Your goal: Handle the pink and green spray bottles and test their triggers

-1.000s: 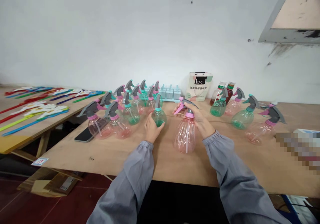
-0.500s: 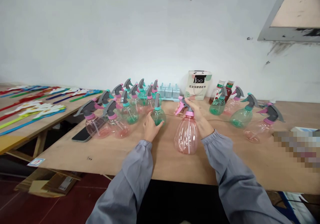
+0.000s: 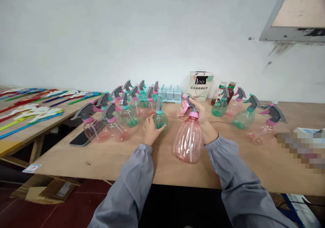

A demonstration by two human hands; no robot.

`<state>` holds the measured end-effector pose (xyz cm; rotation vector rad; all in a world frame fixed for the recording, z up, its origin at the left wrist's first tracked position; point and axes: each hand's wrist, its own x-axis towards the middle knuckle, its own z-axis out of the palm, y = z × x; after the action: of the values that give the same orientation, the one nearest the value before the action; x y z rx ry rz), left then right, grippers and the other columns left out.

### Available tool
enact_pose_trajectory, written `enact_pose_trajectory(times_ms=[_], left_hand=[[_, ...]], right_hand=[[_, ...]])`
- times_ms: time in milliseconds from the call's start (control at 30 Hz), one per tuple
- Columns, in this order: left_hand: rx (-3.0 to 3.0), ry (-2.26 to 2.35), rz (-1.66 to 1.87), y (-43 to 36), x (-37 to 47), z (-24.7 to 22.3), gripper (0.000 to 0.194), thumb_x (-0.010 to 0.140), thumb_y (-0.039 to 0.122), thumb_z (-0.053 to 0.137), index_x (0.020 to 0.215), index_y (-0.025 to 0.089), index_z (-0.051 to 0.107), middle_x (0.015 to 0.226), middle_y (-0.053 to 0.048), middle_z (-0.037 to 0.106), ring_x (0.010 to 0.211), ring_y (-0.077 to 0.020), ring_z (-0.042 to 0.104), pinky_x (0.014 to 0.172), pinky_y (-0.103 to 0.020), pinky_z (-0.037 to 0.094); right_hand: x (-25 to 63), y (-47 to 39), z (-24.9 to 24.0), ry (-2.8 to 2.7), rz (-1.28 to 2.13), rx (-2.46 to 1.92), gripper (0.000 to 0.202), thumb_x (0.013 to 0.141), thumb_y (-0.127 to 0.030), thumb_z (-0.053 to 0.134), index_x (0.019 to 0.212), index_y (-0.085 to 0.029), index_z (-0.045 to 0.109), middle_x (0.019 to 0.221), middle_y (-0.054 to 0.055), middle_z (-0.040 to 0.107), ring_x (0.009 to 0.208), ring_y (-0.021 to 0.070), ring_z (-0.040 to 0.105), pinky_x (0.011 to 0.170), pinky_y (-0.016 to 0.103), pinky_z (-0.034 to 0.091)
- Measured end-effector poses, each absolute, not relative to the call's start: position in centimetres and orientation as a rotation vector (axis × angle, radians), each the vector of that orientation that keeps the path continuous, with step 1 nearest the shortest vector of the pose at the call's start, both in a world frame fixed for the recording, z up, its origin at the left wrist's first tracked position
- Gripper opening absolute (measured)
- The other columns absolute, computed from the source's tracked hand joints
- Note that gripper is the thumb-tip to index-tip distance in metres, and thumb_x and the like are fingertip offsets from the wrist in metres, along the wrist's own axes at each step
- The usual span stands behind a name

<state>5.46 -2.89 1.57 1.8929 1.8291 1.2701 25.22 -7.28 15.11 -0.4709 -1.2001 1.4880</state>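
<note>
at the near middle of the wooden table [image 3: 101, 163], the right hand [image 3: 200, 114] grips the grey-and-pink head of a clear, ribbed pink spray bottle [image 3: 188, 141], fingers curled round its neck and trigger. just left, the left hand [image 3: 151, 129] cups a rounded green spray bottle [image 3: 160, 120], thumb and fingers parted by its smooth plastic belly. farther back stand a pale blue plastic mold [image 3: 170, 94] and a printed paper bag [image 3: 200, 87].

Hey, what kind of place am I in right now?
Possibly a workshop or stockroom: rows of clear plastic spray bottles, a bare wooden worktable and a scuffed white wall.
</note>
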Motion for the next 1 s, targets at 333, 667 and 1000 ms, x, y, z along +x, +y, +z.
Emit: enact_pose_trajectory(times_ms=[333,667,1000], left_hand=[[1.924,1.825,1.277,-2.7,5.4,1.3,0.082,0.075,0.042,0.078,0.144,0.023,0.037,0.142,-0.015,0.047,0.139,-0.0328,0.045,0.114,-0.051,0.035],[1.905,1.814,1.272,-2.6,5.4,1.2,0.084,0.074,0.040,0.079,0.144,0.022,0.036,0.142,-0.016,0.048,0.139,-0.0337,0.045,0.114,-0.052,0.035],[1.885,1.809,1.244,-2.9,5.5,1.6,0.084,0.074,0.039,0.079,0.144,0.022,0.036,0.141,-0.016,0.047,0.140,-0.0343,0.044,0.113,-0.054,0.034]], right_hand=[[25.4,-7.3,15.2,-1.191,1.465,-0.496,0.033,0.074,-0.053,0.073,0.075,-0.022,0.062,0.062,0.002,0.066,0.078,0.0233,0.073,0.066,0.033,0.061],[26.4,-4.9,13.1,-1.448,1.166,-0.654,0.041,0.078,-0.060,0.069,0.067,-0.020,0.066,0.071,0.004,0.072,0.081,0.0208,0.073,0.072,0.030,0.057],[34.3,-2.2,10.7,-1.262,0.568,-1.166,0.044,0.070,-0.059,0.077,0.087,-0.018,0.077,0.076,0.004,0.072,0.076,0.0204,0.067,0.062,0.030,0.053]])
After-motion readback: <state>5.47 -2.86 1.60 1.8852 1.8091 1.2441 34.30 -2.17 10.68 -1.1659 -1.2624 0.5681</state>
